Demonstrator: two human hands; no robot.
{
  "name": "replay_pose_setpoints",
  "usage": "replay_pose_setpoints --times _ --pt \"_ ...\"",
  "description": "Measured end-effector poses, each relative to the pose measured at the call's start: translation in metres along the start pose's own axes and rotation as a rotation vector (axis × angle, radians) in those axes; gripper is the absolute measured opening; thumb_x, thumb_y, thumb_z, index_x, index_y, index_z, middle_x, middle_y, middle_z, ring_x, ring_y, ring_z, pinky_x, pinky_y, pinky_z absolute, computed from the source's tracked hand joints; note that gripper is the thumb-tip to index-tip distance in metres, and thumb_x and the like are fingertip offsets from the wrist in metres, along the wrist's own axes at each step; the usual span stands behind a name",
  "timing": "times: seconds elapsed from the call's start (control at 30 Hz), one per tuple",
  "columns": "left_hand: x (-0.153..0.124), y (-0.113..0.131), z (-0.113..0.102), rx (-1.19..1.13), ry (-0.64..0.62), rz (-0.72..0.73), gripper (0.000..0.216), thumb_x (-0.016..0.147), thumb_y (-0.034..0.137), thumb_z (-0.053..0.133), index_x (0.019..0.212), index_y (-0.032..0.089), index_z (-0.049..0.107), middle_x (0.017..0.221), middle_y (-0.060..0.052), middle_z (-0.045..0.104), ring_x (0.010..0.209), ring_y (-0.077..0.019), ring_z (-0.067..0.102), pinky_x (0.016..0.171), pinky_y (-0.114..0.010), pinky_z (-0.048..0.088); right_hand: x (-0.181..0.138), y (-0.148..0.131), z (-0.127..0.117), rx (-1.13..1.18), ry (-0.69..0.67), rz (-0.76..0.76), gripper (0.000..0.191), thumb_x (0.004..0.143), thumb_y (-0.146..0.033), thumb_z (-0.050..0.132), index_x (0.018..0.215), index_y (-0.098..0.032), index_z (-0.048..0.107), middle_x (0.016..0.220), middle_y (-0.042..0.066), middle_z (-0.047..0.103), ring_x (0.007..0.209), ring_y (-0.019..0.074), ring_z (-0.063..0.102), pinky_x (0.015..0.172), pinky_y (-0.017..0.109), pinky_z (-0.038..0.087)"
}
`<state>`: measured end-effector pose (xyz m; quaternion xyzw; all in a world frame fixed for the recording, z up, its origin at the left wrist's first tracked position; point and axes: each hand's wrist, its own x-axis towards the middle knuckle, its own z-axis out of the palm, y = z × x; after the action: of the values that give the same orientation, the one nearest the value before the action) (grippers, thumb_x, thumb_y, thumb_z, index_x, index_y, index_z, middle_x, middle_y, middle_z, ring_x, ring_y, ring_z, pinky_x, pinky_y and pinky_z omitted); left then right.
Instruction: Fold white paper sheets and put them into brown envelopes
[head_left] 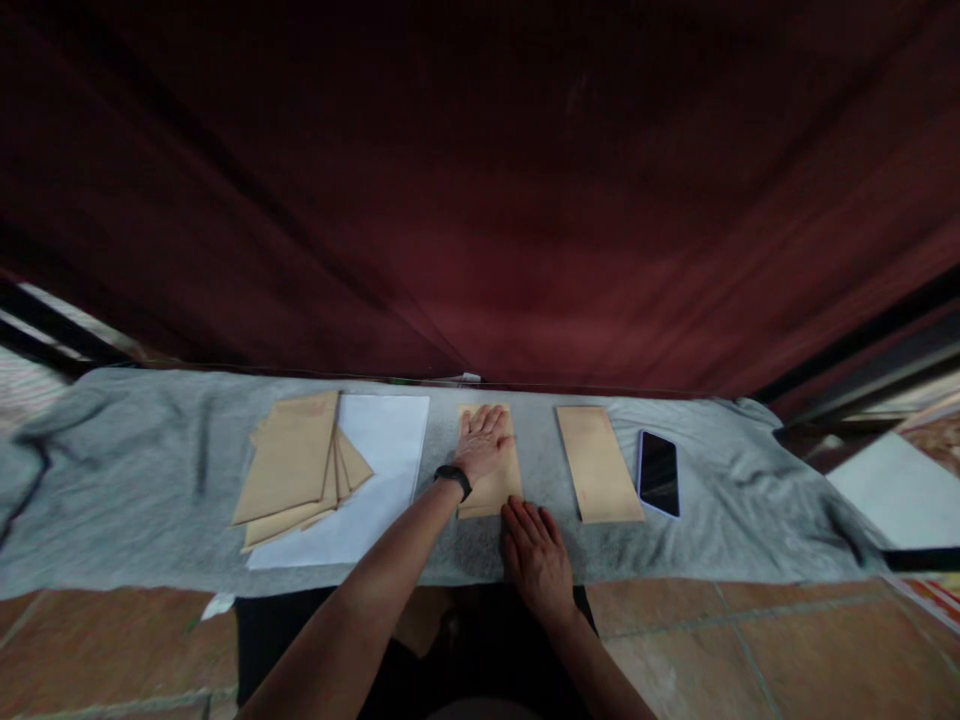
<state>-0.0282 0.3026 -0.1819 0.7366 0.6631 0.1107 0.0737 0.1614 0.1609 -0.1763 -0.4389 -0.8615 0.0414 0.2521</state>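
A brown envelope (496,487) lies on the grey cloth (150,490) in the middle. My left hand (482,441), with a black band on its wrist, lies flat and open on the envelope's upper part. My right hand (537,562) rests open on the cloth, its fingertips touching the envelope's near right corner. Another brown envelope (598,463) lies apart to the right. A fanned pile of brown envelopes (296,465) sits to the left on white paper sheets (375,470).
A black phone (658,473) lies right of the single envelope. A dark red curtain (480,200) hangs behind the cloth. Tiled floor (750,640) runs along the near edge. A white board (892,490) lies at the far right.
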Motion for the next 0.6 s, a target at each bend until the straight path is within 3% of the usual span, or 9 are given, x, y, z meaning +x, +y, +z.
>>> replay_pose_setpoints --times 0.37,0.6 --pt "-0.052 0.015 -0.002 -0.026 -0.049 0.118 0.054 0.102 0.039 0.03 0.154 0.025 0.036 0.161 -0.001 0.036 0.152 -0.0249 0.021 0.124 -0.054 0.011 -0.003 0.003 0.0 0.016 0.002 0.002 0.041 0.102 -0.023 0.044 0.141 -0.021 0.056 0.139 0.005 0.062 0.13 0.0214 0.056 0.118 0.041 0.032" --pt "-0.093 0.028 -0.015 -0.05 -0.113 0.147 0.051 0.104 0.039 0.027 0.151 0.024 0.04 0.16 -0.002 0.039 0.151 -0.0235 0.025 0.123 -0.051 0.014 -0.007 0.007 0.006 -0.021 0.002 -0.03 0.041 0.101 -0.021 0.043 0.14 -0.018 0.057 0.139 0.008 0.062 0.13 0.023 0.057 0.117 0.043 0.034"
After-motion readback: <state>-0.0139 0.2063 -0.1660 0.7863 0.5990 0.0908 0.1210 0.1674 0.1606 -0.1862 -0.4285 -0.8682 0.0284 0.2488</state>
